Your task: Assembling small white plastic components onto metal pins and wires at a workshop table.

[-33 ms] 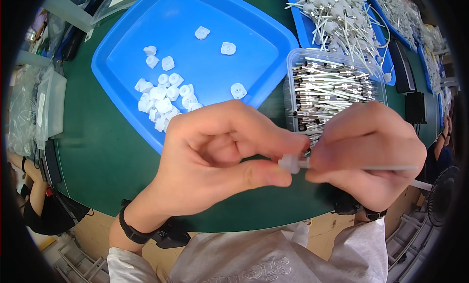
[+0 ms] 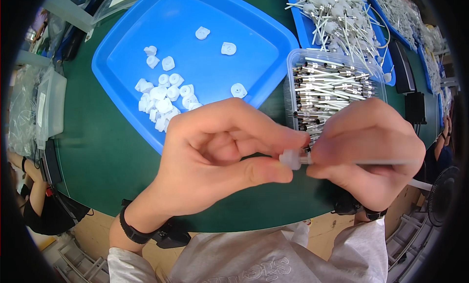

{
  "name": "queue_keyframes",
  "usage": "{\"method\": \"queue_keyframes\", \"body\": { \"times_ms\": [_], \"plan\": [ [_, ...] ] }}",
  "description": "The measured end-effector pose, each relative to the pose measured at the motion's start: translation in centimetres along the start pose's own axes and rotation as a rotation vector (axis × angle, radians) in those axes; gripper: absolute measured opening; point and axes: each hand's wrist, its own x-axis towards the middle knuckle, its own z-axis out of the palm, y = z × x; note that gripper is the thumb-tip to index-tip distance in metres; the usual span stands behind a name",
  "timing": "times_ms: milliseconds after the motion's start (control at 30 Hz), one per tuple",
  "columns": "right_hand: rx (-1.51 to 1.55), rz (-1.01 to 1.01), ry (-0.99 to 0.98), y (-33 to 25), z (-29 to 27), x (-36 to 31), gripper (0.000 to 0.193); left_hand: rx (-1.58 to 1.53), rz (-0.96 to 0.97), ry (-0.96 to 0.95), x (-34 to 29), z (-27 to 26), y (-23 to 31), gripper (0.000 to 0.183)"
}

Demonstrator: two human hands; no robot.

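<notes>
My left hand [image 2: 229,153] pinches a small white plastic cap [image 2: 290,159] between thumb and forefinger. Close on its right, my right hand [image 2: 369,151] is closed on a thin white rod [image 2: 386,162], blurred by motion, whose tail sticks out past the palm. The rod's near end meets the cap, though the fingers partly hide the joint. Both hands are raised over the near side of the green table. Beyond the left hand, several similar white caps [image 2: 163,105] lie loose in a blue tray [image 2: 105,53], mostly heaped at its near left.
A clear plastic box [image 2: 290,95] of white rods with metallic and dark ends stands behind my right hand. Another blue tray [image 2: 294,9] beyond it holds rods with white caps. A lidded clear container [image 2: 51,102] is at the left of the green table [image 2: 97,156]. Other people's arms show at both sides.
The rod's tail and my right hand have shifted up very slightly. My left hand keeps its pinch on the cap, and the trays look the same.
</notes>
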Motion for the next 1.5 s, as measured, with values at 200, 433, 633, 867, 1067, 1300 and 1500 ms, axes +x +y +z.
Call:
{"method": "queue_keyframes", "body": {
  "times_ms": [200, 433, 633, 867, 1067, 1300, 1500],
  "plan": [
    [0.53, 0.432, 0.202, -0.8, 1.3, 0.2, 0.019, 0.07, -0.121, -0.051, -0.4, 0.1, 1.7, 0.03],
    [0.743, 0.58, 0.205, -0.6, 1.7, 0.3, 0.023, -0.018, -0.158, -0.092, -0.5, -0.1, 1.6, 0.03],
    [0.738, 0.589, 0.198, -0.4, 1.8, 0.2, 0.023, -0.05, -0.074, -0.103, -0.6, 0.3, 1.0, 0.025],
    [0.805, 0.595, 0.184, 0.0, 1.8, 0.0, 0.024, -0.023, -0.106, -0.163, -0.5, 0.2, 1.5, 0.022],
    [0.924, 0.568, 0.144, 0.2, 1.6, -0.1, 0.016, -0.062, -0.072, -0.166, -0.7, 0.2, 1.2, 0.021],
    [1.053, 0.496, 0.116, 0.6, 1.3, -0.4, 0.01, -0.11, -0.036, -0.181, -0.8, -0.1, 0.2, 0.021],
    [1.01, 0.478, 0.088, 0.4, 1.2, -0.2, 0.01, -0.112, -0.056, -0.165, -0.8, 0.0, 0.6, 0.021]
  ]
}}
